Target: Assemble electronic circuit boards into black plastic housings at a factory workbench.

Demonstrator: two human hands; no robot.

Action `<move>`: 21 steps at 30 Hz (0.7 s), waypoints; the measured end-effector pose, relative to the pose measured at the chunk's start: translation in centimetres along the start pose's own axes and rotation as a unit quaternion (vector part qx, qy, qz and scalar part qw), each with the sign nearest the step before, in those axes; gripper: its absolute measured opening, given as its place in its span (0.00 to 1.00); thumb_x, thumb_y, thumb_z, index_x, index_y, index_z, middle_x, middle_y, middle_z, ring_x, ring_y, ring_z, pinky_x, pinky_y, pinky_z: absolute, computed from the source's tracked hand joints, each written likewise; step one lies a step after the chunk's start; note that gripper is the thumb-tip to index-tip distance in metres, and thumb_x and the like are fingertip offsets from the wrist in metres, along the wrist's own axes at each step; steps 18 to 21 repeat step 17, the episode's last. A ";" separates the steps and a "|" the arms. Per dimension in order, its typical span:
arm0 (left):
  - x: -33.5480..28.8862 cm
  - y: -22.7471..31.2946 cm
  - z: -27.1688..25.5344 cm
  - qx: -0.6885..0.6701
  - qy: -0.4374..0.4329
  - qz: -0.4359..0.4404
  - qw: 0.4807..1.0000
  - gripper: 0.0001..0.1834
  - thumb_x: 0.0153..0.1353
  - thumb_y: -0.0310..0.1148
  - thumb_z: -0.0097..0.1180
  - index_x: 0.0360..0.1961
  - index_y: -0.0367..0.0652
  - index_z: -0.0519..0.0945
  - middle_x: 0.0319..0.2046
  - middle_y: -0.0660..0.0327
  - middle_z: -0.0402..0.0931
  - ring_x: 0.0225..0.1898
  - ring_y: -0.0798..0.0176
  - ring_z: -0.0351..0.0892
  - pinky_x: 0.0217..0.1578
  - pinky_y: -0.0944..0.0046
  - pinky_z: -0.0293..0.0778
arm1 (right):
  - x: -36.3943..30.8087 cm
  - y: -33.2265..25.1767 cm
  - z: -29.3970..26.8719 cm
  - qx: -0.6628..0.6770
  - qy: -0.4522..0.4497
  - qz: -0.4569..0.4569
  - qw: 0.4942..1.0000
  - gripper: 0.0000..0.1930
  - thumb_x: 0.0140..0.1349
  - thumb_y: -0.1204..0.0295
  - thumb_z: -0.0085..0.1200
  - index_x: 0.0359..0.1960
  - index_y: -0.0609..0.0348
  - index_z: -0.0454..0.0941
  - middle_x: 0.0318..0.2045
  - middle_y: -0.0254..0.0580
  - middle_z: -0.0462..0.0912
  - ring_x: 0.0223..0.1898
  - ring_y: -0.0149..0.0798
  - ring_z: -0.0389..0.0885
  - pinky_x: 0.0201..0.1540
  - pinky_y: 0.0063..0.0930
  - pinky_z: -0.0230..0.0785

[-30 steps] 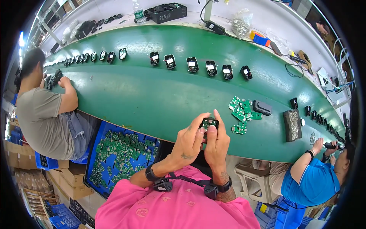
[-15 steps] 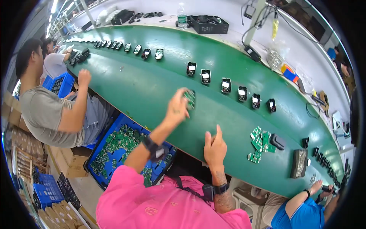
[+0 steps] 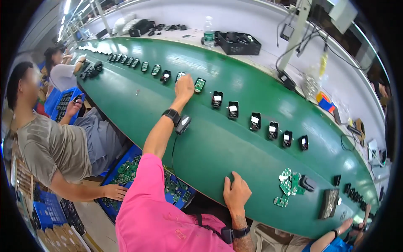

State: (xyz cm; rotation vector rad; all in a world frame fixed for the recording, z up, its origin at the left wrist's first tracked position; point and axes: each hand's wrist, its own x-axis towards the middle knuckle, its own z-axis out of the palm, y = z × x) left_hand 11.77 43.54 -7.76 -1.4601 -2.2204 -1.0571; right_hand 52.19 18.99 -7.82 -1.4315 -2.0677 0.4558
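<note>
My left hand (image 3: 184,87) reaches far out over the green conveyor belt (image 3: 210,143) to a row of small black units (image 3: 233,109). Its fingers curl down onto a green-faced unit (image 3: 180,75) in that row; another green-faced unit (image 3: 200,85) lies just right of the thumb. The hand hides whether the fingers grip the unit. My left wrist wears a black band with a small black box (image 3: 182,124) and cord. My right hand (image 3: 236,193) lies flat on the belt's near edge, fingers apart, holding nothing.
Loose green circuit boards (image 3: 287,185), a black part (image 3: 306,182) and a dark tray (image 3: 328,203) lie right of my right hand. A blue crate of boards (image 3: 126,172) sits below the belt. A seated person (image 3: 50,143) works at my left; others sit farther along.
Both hands held one unit close to me a second ago. My left hand then carried it out to the far row, and my right hand dropped to the belt edge.
</note>
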 end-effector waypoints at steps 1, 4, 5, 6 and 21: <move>0.6 0.3 -0.6 -0.001 0.017 -0.030 0.999 0.18 0.64 0.36 0.49 0.52 0.43 0.77 0.51 0.50 0.78 0.48 0.36 0.79 0.49 0.42 0.76 | 0.0 0.2 0.0 -0.009 -0.018 0.035 0.999 0.16 0.60 0.65 0.63 0.47 0.58 0.81 0.33 0.46 0.85 0.35 0.49 0.84 0.37 0.41 0.76; 2.0 -4.1 -3.4 0.075 0.054 -0.041 0.995 0.31 0.55 0.36 0.56 0.60 0.38 0.67 0.59 0.41 0.68 0.55 0.36 0.74 0.54 0.44 0.74 | 0.0 0.0 -0.3 -0.018 0.013 0.018 1.000 0.16 0.60 0.64 0.62 0.46 0.57 0.81 0.31 0.42 0.85 0.33 0.46 0.85 0.35 0.39 0.76; 2.9 -6.8 -3.6 0.108 -0.008 -0.025 0.994 0.30 0.51 0.37 0.60 0.54 0.34 0.72 0.59 0.38 0.67 0.59 0.38 0.70 0.54 0.44 0.74 | 0.0 -0.3 -0.5 -0.026 0.038 0.009 0.999 0.15 0.60 0.64 0.62 0.46 0.57 0.81 0.31 0.41 0.85 0.33 0.45 0.85 0.35 0.38 0.76; 2.8 -9.8 -4.3 0.125 -0.036 0.015 0.991 0.25 0.49 0.37 0.62 0.46 0.32 0.78 0.52 0.39 0.74 0.54 0.38 0.75 0.52 0.46 0.74 | 0.0 -0.5 -0.6 -0.034 0.051 0.044 0.997 0.15 0.60 0.64 0.62 0.46 0.57 0.81 0.31 0.41 0.85 0.33 0.45 0.85 0.35 0.38 0.76; -1.5 -10.9 -4.7 0.028 0.047 -0.117 0.992 0.23 0.60 0.51 0.63 0.36 0.38 0.89 0.34 0.52 0.88 0.37 0.50 0.88 0.44 0.50 0.78 | -2.3 7.0 -4.1 -0.046 0.142 0.021 0.989 0.06 0.58 0.68 0.59 0.33 0.54 0.77 0.25 0.41 0.79 0.30 0.48 0.81 0.32 0.41 0.76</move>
